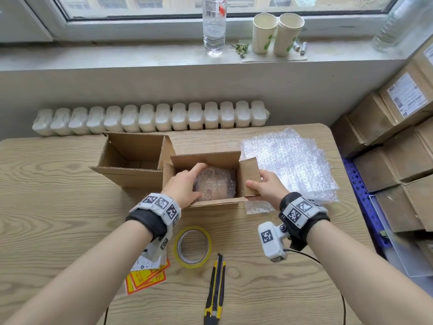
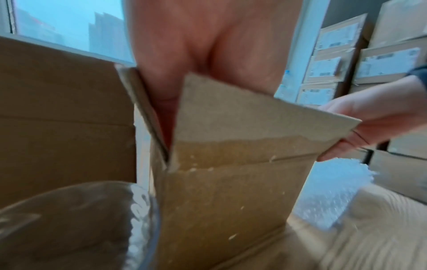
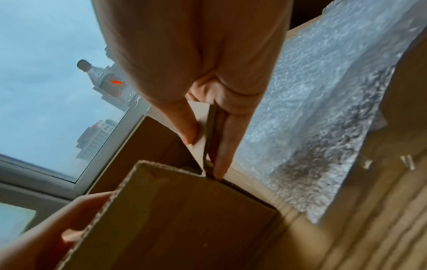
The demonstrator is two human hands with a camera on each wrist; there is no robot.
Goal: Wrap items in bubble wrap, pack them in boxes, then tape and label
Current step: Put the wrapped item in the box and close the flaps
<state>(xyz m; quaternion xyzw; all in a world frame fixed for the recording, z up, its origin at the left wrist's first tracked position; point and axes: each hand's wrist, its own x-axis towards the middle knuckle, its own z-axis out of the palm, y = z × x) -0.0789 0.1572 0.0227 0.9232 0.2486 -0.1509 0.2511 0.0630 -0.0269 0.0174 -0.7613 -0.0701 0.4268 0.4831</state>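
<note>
The left hand (image 1: 185, 186) rests with relaxed fingers on a bubble-wrapped item (image 1: 215, 184) inside the small box (image 1: 218, 202). The right hand (image 1: 264, 186) pinches its side flap (image 1: 250, 177). Tape roll (image 1: 192, 247) and utility knife (image 1: 215, 292) lie nearer the wrists; bubble wrap sheets (image 1: 293, 160) beyond the right hand.

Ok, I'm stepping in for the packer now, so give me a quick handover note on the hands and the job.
Left hand: inside the nearer box, resting on the bubble-wrapped item.
Right hand: pinching the box's right flap.
Done: item wrapped and boxed.
Left: fold the flaps, tape with the tape roll, stick on a fragile label. Second open box looks empty; spare bubble wrap lies right, utility knife near you.
</note>
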